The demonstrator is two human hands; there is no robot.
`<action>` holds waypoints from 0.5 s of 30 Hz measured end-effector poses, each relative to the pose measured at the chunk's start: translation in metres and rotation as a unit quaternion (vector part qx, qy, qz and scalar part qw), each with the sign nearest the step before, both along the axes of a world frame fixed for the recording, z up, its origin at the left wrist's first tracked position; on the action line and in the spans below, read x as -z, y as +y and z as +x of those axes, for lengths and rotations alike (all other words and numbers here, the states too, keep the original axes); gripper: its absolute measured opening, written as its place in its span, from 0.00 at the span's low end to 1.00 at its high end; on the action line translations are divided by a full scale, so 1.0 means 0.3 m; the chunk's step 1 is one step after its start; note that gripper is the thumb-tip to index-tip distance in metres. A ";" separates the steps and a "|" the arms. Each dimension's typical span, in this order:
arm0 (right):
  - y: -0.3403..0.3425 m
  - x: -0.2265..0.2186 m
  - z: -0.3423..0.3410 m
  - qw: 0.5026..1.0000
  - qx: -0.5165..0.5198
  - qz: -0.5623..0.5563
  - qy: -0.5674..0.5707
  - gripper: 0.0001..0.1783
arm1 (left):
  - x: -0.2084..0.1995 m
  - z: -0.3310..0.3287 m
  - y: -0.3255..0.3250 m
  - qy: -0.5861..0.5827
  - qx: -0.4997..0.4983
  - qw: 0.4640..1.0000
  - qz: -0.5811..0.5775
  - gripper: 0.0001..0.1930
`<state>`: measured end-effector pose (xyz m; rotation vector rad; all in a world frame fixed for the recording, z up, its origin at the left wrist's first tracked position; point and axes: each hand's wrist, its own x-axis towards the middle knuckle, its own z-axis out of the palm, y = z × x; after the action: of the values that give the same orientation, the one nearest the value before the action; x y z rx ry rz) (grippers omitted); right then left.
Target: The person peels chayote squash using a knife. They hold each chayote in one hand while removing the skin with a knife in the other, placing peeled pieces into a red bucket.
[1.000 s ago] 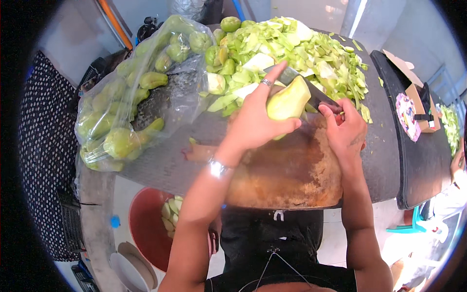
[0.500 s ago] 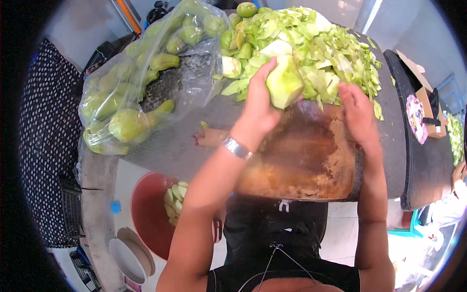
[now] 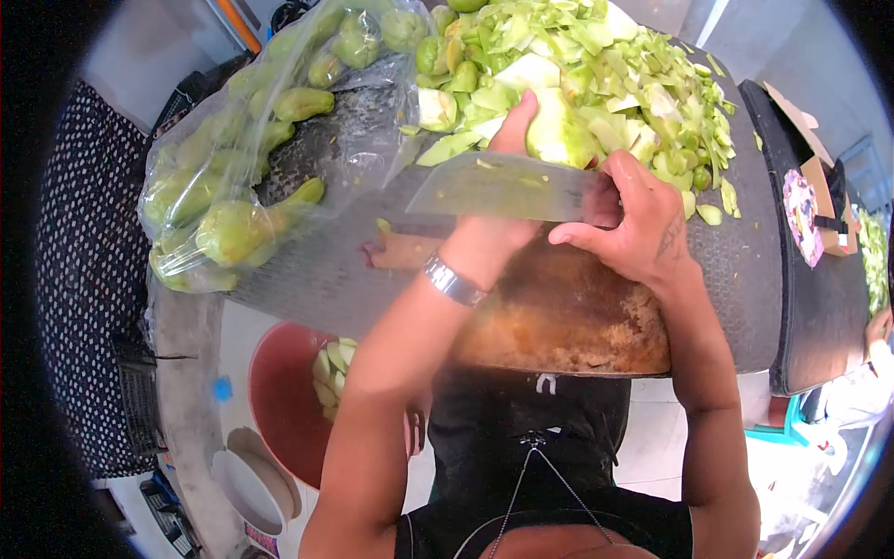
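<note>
My left hand (image 3: 492, 235) is closed round a peeled, pale green papaya (image 3: 562, 130), its thumb along the fruit's left side. The fruit is held over the far edge of a worn wooden cutting board (image 3: 568, 335). In my right hand (image 3: 644, 219) is a broad-bladed knife (image 3: 503, 193), lying crosswise with its tip to the left. Its blade passes in front of my left hand and hides most of those fingers. The knife's handle is mostly covered by my right hand. Just beyond the fruit rises a heap of green peelings (image 3: 643, 79).
A clear plastic bag (image 3: 358, 177) of unpeeled green papayas lies at the left of the dark table (image 3: 736, 289). Below left stands a red bucket (image 3: 279, 401) with pale pieces inside, beside a white basin (image 3: 250, 492). Another person's hand (image 3: 878, 328) shows at the far right.
My right hand has come in from the right and now shows the knife, its blade across my left hand. My left hand still holds the papaya, shifted slightly.
</note>
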<state>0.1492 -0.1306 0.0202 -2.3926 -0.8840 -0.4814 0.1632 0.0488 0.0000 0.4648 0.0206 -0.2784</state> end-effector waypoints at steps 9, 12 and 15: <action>-0.052 0.023 0.070 1.000 0.009 0.020 -0.009 0.43 | 0.022 0.003 0.005 0.005 -0.040 0.990 0.135 0.26; -0.051 0.024 0.042 1.000 -0.009 0.022 -0.002 0.43 | 0.004 0.005 -0.014 0.028 -0.083 0.991 0.102 0.25; -0.017 0.010 0.002 0.998 -0.051 -0.012 -0.023 0.44 | 0.015 0.033 -0.010 -0.039 -0.111 0.986 0.120 0.26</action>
<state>0.1498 -0.1358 0.0171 -2.3524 -1.0315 -0.4903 0.1732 0.0460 -0.0046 0.7069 0.0305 -0.0370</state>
